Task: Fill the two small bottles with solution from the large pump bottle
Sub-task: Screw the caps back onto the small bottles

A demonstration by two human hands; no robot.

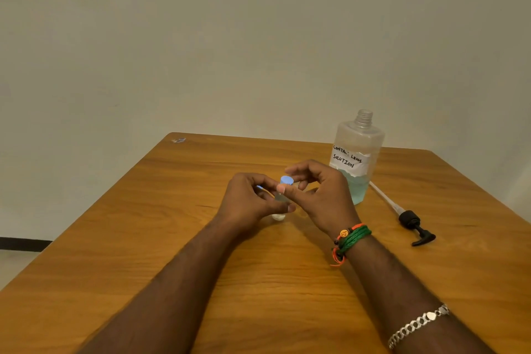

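My left hand [247, 201] grips a small clear bottle [281, 198] at the table's middle. My right hand [321, 195] pinches its blue cap [286, 180] on top of the bottle. A second blue bit [260, 187] shows between my left fingers; what it belongs to is hidden. A small white object [278, 217] sits on the table just below my left hand. The large clear bottle [357, 155], labelled contact lens solution, stands uncapped behind my right hand, holding blue-green liquid in its lower part. Its black pump with tube [413, 224] lies on the table to the right.
The wooden table [172, 238] ends at a pale wall behind. A small scrap [178, 140] lies at the far left corner. The table's right edge slants past the pump. Bracelets circle my right wrist and forearm.
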